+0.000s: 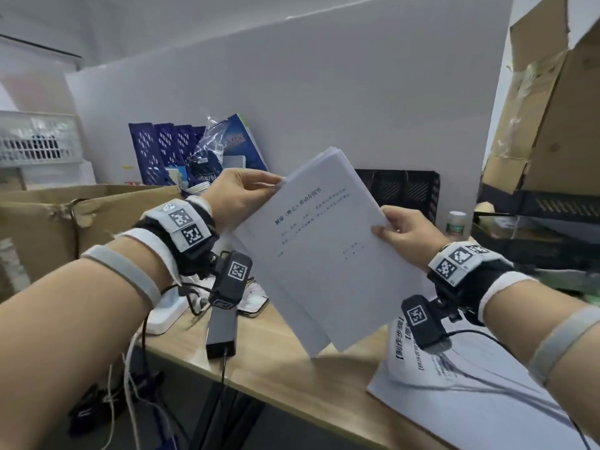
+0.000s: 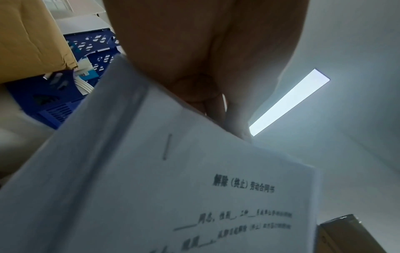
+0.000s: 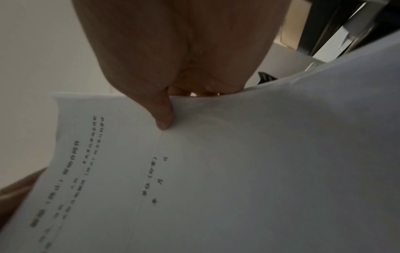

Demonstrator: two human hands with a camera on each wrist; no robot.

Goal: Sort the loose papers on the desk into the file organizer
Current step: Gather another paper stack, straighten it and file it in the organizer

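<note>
Left grip (image 1: 242,193) and right grip (image 1: 407,233) raised, both pinching.

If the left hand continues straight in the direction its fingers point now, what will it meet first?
Probably the white partition wall. The left hand, pinching the stack of papers, points up and right, past the blue file organizer. Depth is unclear.

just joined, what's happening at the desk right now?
A person holds a stack of white papers up over the desk with both hands. The left hand pinches its upper left edge, the right hand grips its right edge with the thumb on the printed top sheet. The blue file organizer stands at the back by the wall, with nothing from this stack in it yet. More printed sheets lie on the desk under the right wrist.
</note>
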